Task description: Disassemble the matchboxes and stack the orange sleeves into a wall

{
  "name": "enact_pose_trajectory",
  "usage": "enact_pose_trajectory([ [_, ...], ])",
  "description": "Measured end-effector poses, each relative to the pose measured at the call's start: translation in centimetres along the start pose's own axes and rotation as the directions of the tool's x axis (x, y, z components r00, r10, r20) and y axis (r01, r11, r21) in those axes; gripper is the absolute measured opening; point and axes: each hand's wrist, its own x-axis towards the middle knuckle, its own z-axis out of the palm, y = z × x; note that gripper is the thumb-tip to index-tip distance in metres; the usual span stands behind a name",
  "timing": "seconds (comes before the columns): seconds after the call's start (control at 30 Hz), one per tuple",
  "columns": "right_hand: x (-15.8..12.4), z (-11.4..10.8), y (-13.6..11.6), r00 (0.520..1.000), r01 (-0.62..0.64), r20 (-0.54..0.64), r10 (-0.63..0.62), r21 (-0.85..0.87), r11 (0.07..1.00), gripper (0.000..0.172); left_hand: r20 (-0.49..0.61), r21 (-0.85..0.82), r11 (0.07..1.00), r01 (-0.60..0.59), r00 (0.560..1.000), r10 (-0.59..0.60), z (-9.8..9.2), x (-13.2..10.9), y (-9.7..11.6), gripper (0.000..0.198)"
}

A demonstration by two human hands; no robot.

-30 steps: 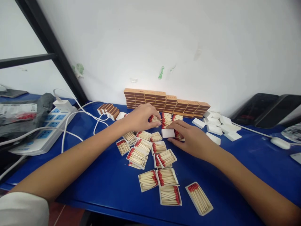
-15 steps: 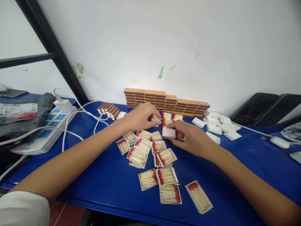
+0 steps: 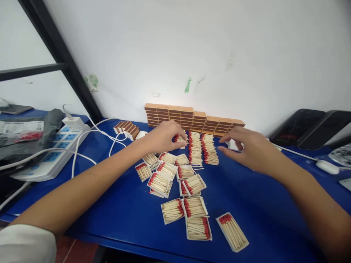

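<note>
My left hand (image 3: 168, 135) is curled round a small pile of red-tipped matches (image 3: 180, 141), thumb and forefinger at its sides. To its right lie two long rows of loose matches, a nearer row (image 3: 195, 148) and a farther row (image 3: 210, 149), heads to the left. My right hand (image 3: 244, 148) hovers by the white empty trays, its thumb and forefinger apart with nothing between the tips. One white tray (image 3: 232, 145) shows behind those fingers; the hand hides most of the others. Several filled matchbox trays (image 3: 166, 170) spread out below the left hand.
Stacked brown matchboxes (image 3: 170, 115) form a low wall behind the matches. A filled tray (image 3: 232, 232) lies alone near the front edge. On the left are a power strip (image 3: 61, 146), white cables and brown box sleeves (image 3: 126, 128); on the right, two dark phone-like devices (image 3: 296, 128).
My right hand has moved right, from the match rows to the white trays, and its fingers no longer hold the white tray. The right-hand match row is uncovered. My left hand stays put.
</note>
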Motion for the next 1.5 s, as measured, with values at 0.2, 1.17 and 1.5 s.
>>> enact_pose_trajectory([
  [0.2,-0.6,0.7,-7.9,0.948,0.07,0.264,-0.177,0.369,0.927,0.005,0.007,0.025,1.0,-0.017,1.0,0.017,0.1,0.0,-0.3,0.015],
  [1.17,-0.1,4.5,-6.8,0.98,0.128,0.128,-0.155,0.195,0.972,0.011,0.113,0.1,0.992,0.072,0.99,-0.083,-0.3,0.0,2.6,0.035],
  [1.5,-0.4,4.5,-7.3,0.975,0.111,0.17,-0.142,0.181,0.977,0.013,0.176,0.097,0.989,0.111,0.976,-0.127,-0.2,-0.2,2.5,0.037],
])
